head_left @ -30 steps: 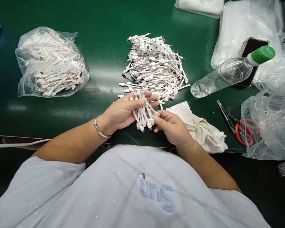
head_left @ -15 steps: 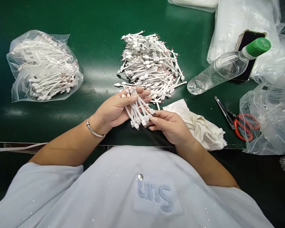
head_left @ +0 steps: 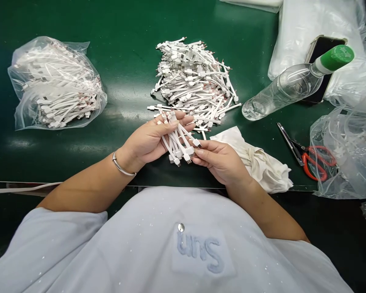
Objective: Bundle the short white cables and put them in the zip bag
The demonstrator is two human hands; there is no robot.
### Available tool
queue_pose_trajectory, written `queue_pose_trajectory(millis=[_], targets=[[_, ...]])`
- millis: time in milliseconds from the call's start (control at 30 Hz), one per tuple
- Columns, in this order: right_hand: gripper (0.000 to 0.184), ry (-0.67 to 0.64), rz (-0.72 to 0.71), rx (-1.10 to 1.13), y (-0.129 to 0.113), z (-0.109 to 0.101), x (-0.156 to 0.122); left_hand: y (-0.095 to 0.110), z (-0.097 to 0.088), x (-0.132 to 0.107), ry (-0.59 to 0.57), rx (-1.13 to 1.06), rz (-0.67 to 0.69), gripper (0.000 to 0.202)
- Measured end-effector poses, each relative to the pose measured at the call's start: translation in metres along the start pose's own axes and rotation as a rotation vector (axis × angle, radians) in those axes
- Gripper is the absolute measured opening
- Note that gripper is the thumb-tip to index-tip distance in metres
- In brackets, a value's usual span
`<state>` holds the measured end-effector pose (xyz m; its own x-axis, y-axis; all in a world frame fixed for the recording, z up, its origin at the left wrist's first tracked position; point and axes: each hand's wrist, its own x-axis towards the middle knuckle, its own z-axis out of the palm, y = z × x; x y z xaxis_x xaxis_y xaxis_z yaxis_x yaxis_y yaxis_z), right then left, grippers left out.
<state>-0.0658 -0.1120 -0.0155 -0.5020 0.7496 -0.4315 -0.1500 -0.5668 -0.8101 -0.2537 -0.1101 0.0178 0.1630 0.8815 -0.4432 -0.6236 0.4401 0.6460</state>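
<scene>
A bunch of short white cables [head_left: 177, 143] with plugs lies across my left hand [head_left: 154, 138], whose thumb presses it against the fingers. The plug ends point down and to the right, towards my body. My right hand [head_left: 221, 158] has its thumb and fingers closed at the plugs on the right side of the bunch; exactly which plug it pinches is partly hidden. Just beyond both hands lies a loose pile of the same white cables [head_left: 195, 81], some with reddish wire ends.
A clear bag of white cables [head_left: 57, 83] lies at left. To the right are a clear bottle with green cap [head_left: 286, 91], a phone [head_left: 323, 51], red-handled scissors [head_left: 319, 162], a dark slim tool [head_left: 289, 143], a white cloth [head_left: 259, 162] and plastic bags [head_left: 347, 158] on the green table [head_left: 125, 24].
The hands and the bunch stay in nearly the same place. The plugs by my right fingertips have shifted slightly. The whole view has moved a little.
</scene>
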Motion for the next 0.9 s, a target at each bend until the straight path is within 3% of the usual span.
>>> queue_pose_trajectory(millis=[200,500,767,900], targets=[[0.030,0.046,-0.021,0.051,0.000,0.000,0.000,0.001,-0.001,0.002,0.031,0.010,-0.004,0.019],[0.030,0.077,-0.101,-0.046,-0.002,0.000,-0.002,0.001,-0.003,0.005,0.137,0.050,-0.080,0.017],[0.031,0.005,-0.027,-0.063,-0.006,0.000,0.000,-0.006,-0.002,0.001,-0.040,0.017,-0.097,0.016],[0.038,0.005,-0.038,-0.106,-0.002,0.003,-0.001,-0.009,-0.003,0.001,-0.071,0.033,-0.099,0.014]])
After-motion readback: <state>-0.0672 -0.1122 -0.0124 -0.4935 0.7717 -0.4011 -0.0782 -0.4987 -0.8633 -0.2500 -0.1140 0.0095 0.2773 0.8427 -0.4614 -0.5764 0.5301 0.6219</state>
